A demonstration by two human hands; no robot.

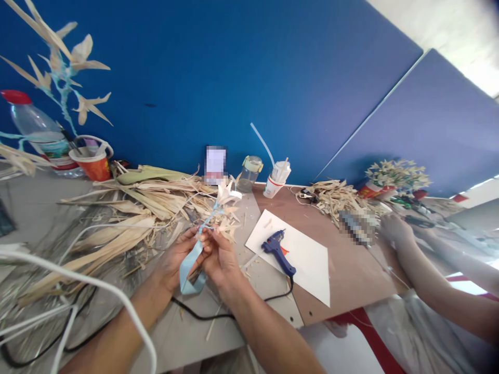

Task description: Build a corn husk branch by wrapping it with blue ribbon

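Observation:
Over the table, a corn-husk flower stands upright on a stem wrapped in light blue. Its pale petals spread at the top and along the right side. My left hand and my right hand are closed together, fingertips pinching the lower stem. From between the fingers a light blue ribbon hangs in a loop below the hands. The stem's lower end is hidden by the fingers. Right of my hands, a blue glue gun lies on a white sheet, apart from them.
Dried corn husks cover the left and back. A red-and-white bucket, a bottle, a jar and a paper cup line the blue partition. A white cable arches at the left. Another person's arm rests at the right.

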